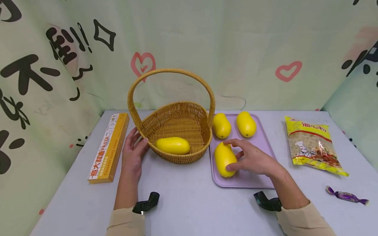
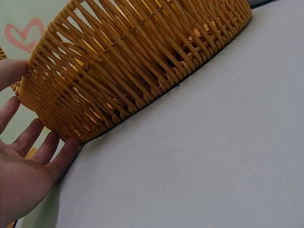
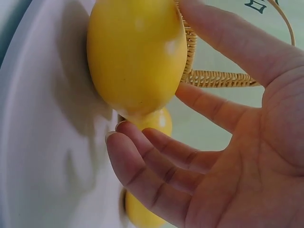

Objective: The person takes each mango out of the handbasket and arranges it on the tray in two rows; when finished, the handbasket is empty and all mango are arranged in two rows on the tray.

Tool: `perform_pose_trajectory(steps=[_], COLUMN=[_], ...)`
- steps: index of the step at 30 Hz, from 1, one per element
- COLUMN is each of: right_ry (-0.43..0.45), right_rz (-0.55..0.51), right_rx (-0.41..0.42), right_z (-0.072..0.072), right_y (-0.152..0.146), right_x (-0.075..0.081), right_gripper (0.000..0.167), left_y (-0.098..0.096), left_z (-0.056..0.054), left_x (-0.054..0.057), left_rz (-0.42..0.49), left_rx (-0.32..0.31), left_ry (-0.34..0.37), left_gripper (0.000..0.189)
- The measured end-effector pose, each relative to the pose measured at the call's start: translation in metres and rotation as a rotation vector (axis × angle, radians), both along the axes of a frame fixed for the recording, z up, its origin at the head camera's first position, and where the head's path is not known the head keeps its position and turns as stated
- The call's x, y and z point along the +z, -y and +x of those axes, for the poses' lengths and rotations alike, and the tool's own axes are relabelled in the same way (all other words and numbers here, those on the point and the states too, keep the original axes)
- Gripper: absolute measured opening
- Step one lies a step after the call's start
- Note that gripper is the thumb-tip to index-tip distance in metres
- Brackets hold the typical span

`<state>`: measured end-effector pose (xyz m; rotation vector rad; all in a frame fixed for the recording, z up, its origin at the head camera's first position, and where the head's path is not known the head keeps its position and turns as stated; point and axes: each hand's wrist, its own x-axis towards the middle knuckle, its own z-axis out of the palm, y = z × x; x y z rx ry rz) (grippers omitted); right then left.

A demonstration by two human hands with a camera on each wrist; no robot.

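Observation:
A brown wicker basket (image 1: 177,160) with a tall arched handle stands in the middle of the table, a smooth, oblong yellow fruit (image 1: 173,145) lying in it. My left hand (image 1: 134,152) rests against the basket's left side, thumb close to the rim and fingers extended along the outer wall in the left wrist view. On the lilac tray (image 1: 251,179) to the right, my right hand (image 1: 254,159) holds another oblong yellow fruit (image 3: 137,52) between thumb and index finger; its other fingers stay off the fruit. Two more yellow fruits (image 1: 221,126) lie at the tray's back.
A yellow pasta box (image 1: 109,149) lies left of the basket, beside my left hand. To the right of the tray are a yellow-and-clear food bag (image 1: 314,146) and a purple wrapped candy (image 1: 346,196). A patterned curtain (image 1: 245,49) hangs behind the table.

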<state>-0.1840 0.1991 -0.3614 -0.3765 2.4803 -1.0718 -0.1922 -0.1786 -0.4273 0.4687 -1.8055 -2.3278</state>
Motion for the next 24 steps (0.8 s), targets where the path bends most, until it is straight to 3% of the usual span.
perform_pose_trajectory(steps=[18,24], right_ry=[-0.104,-0.124], right_rz=[0.048,0.034], right_rx=[-0.019,0.004], right_z=[0.004,-0.001], right_y=[-0.001,0.004], right_x=[0.020,0.028], right_gripper=[0.075,0.073], left_y=[0.000,0.001], left_z=[-0.003,-0.002], left_x=[-0.002,-0.003], left_rz=[0.017,0.004], left_rx=[0.003,0.002], left_ry=[-0.014,-0.017], left_gripper=[0.061,0.062])
